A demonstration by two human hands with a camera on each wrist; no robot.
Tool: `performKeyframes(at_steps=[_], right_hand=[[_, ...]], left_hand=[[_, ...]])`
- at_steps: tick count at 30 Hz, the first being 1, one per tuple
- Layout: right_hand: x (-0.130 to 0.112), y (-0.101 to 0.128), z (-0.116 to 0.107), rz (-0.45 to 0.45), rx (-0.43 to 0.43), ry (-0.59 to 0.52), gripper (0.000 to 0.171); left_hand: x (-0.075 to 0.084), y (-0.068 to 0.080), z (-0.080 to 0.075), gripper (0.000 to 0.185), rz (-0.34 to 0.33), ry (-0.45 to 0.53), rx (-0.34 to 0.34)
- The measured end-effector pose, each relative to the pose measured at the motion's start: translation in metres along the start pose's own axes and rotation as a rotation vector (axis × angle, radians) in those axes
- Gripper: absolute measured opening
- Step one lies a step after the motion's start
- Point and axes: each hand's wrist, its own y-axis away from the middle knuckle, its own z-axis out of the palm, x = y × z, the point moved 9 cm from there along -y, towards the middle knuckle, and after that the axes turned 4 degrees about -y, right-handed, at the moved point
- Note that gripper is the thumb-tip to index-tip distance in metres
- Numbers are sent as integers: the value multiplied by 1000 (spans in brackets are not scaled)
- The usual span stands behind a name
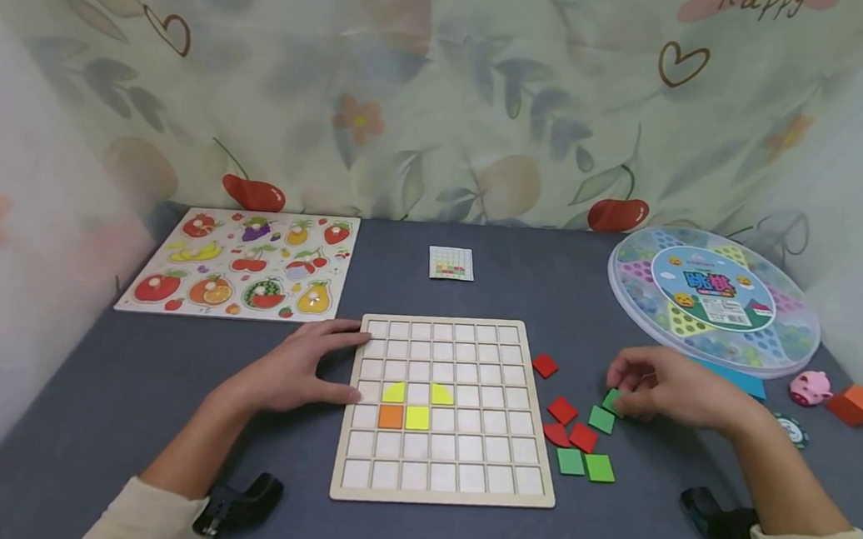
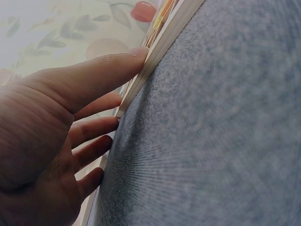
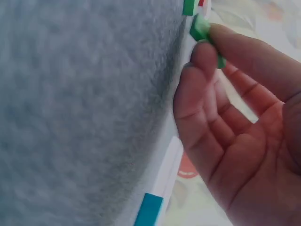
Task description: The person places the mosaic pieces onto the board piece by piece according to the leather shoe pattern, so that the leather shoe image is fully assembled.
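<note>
A wooden grid board [image 1: 441,497] lies flat on the table. Two yellow rounded tiles, an orange square tile [image 1: 391,417] and a yellow square tile [image 1: 417,418] sit in its cells. My left hand [image 1: 297,369] touches the board's left edge with the thumb and fingertips, the fingers fairly straight. To the right of the board, my right hand [image 1: 667,390] pinches a green tile [image 3: 201,28] between thumb and index finger. Near it lie more green tiles [image 1: 601,419] and several red tiles [image 1: 583,438], one with a curved side.
A small pattern card [image 1: 451,263] lies behind the board. At the back left is a fruit puzzle board [image 1: 236,264]; at the back right, a round Chinese checkers box [image 1: 712,339]. A blue flat piece [image 1: 732,379], pink pig figure [image 1: 811,388], orange block [image 1: 854,405] and round chip [image 1: 792,430] are at right.
</note>
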Motion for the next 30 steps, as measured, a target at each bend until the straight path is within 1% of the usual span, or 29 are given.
performKeyframes(at_steps=[1,3,8,11,14,18,23,25,28,30], right_hand=[[-1,0,-1,-2,-4,-30,21],[-6,-2,-3,-26,-2,-51,20],[-27,-9,-5,-79,11,-41,20],[-40,-13,-1,-84,4,-31,19],[-54,-17,8,-100,-21,-42,18],[-74,-25,23,-122,-59,-68,19],[-104,-35,48,-148,-101,-62,16],[-115,-39,61,-169,-137,-64,12],[-133,-46,84,-193,-214,-80,7],[-144,-50,100,-211,-254,-75,7]], left_hand=[[0,1,0,81,-3,0,0],[-1,2,-1,81,-7,1,0],[-3,4,-3,80,-12,-2,2],[-2,3,-3,80,-5,-3,1],[-1,2,-2,80,3,1,1],[-2,1,0,80,0,3,0],[-2,1,0,79,1,6,0],[-1,1,0,79,5,9,0],[0,0,-1,79,10,7,1],[0,0,-1,79,8,7,0]])
